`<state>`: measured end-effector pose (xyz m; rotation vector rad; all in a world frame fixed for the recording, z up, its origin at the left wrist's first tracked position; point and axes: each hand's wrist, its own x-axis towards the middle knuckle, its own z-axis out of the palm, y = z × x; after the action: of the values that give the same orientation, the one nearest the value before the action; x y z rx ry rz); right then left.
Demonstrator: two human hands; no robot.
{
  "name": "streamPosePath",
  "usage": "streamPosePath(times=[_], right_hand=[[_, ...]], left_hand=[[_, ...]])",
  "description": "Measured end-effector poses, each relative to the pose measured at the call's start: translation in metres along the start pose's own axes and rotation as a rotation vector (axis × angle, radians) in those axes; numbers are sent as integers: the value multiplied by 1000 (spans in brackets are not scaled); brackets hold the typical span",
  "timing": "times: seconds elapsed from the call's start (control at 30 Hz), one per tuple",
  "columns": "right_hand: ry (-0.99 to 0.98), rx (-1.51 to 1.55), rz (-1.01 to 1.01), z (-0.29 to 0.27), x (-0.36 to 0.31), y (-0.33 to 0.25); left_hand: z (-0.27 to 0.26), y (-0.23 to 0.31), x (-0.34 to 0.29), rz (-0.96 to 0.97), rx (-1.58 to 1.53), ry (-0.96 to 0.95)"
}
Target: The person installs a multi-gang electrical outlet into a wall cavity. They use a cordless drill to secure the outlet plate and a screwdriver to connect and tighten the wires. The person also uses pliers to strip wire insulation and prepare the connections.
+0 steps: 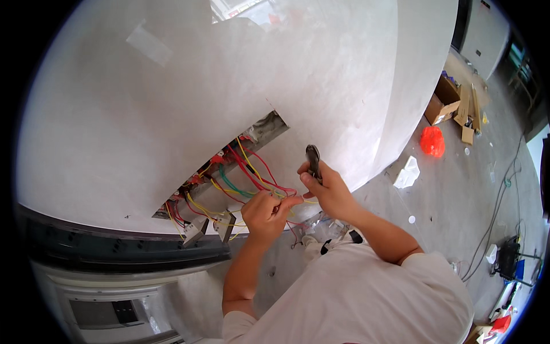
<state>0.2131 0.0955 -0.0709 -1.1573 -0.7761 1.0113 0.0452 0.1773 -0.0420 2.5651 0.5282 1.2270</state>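
A long slot (268,127) cut in the pale wall holds red junction boxes (217,157). Red wires (243,163), yellow wires (260,159) and a thick green wire (228,182) come out of it toward me. My left hand (265,217) is closed in a pinch on the wires below the slot. To its right, my right hand (329,192) grips dark metal pliers (313,159), their head pointing up and away. The fingers cover the handles. The wire ends run close to both hands, and exactly which strands are pinched is hard to see.
Two grey-white switch or socket units (196,230) hang by wires at the slot's lower left. A dark-framed opening (114,246) lies below the wall. On the floor at right are a cardboard box (442,102), an orange-red plastic bag (432,141), a white piece (407,172) and loose cables (494,221).
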Motion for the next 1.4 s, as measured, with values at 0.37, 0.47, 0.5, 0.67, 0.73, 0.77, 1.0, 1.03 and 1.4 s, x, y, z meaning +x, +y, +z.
streamPosePath(times=[0.37,0.47,0.5,0.67,0.73,0.77,1.0,1.03,1.4], right_hand=[[-237,-197,-372,-5,0,-22],[-228,-229,-516,-1,6,-23],[-221,-236,-571,0,8,-22],[-213,-356,-639,0,13,-25],[-180,-395,-620,0,12,-24],[-145,-403,-600,1,11,-22],[118,-435,-781,24,10,-9],[41,-286,-591,20,8,-12],[-353,57,-52,-4,12,-32]], left_hand=[[-18,9,5,-75,-223,-41],[-22,10,6,-51,-178,-68],[-23,10,6,-55,-175,-74],[-22,11,7,-66,-155,-61],[-19,12,8,-63,-127,-44],[-19,12,8,-50,-98,-49],[-13,22,8,-147,-94,18],[-15,24,9,-196,-134,23],[-31,15,10,-177,-222,-85]])
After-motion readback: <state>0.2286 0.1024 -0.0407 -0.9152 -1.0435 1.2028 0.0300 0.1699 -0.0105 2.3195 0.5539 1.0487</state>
